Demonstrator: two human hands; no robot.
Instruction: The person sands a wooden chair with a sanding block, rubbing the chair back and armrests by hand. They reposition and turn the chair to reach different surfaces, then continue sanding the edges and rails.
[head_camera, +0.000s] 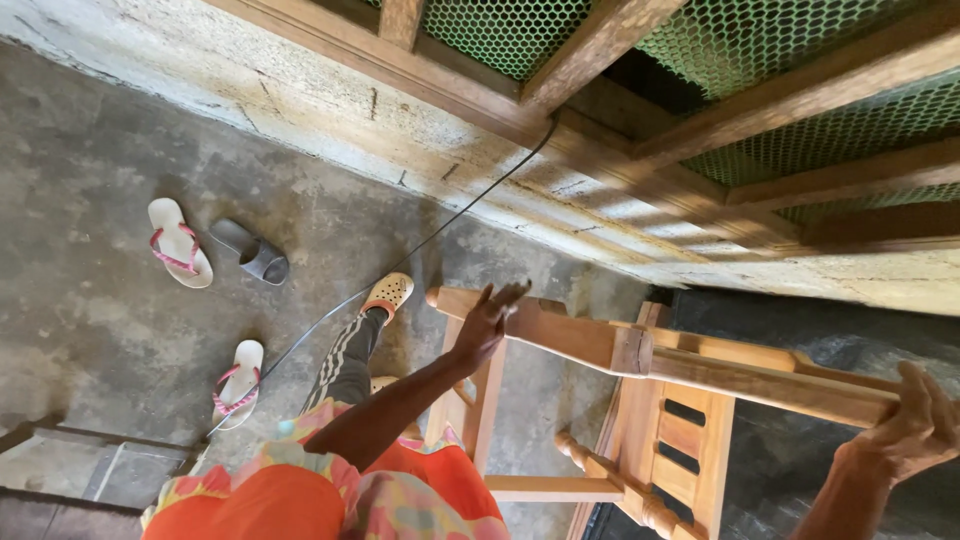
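The wooden chair (650, 400) lies tipped over above the concrete floor (120, 330), beside the wall under the green mesh (500, 30), and both hands are on it; the left hand (487, 322) rests against the end of a top rail near a rounded knob, fingers (505, 294) spread and loose, more steadying than gripping; the right hand (910, 425) is curled over the far end of the long rail, fingers closed on the wood; the step in hand looks like carrying or turning the chair, with its weight mostly on the right side; a next move would call for the left fingers to close round the rail before any lift, and for care with the thin cable (420, 245) trailing across the floor by the foot in the yellow clog (388, 293); flip-flops (180, 243) and a grey slipper (252, 252) lie well apart to the left.
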